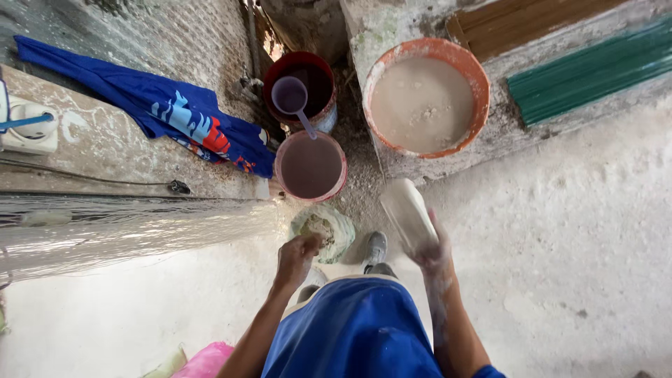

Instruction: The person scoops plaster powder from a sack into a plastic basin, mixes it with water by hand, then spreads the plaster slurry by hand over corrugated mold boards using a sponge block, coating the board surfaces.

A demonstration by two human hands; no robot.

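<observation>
My right hand grips a pale, plaster-coated scoop-like cup, tilted upward toward the orange basin full of beige slurry. My left hand is closed on the edge of a small greenish bowl holding a lump of grey-brown paste, just above the floor. My blue shorts and one grey shoe show below the hands.
A pink bucket of murky brown water stands ahead of the bowl, with a dark red bucket and a purple ladle behind it. A blue shirt lies on a concrete ledge at left. Green corrugated sheet lies at right.
</observation>
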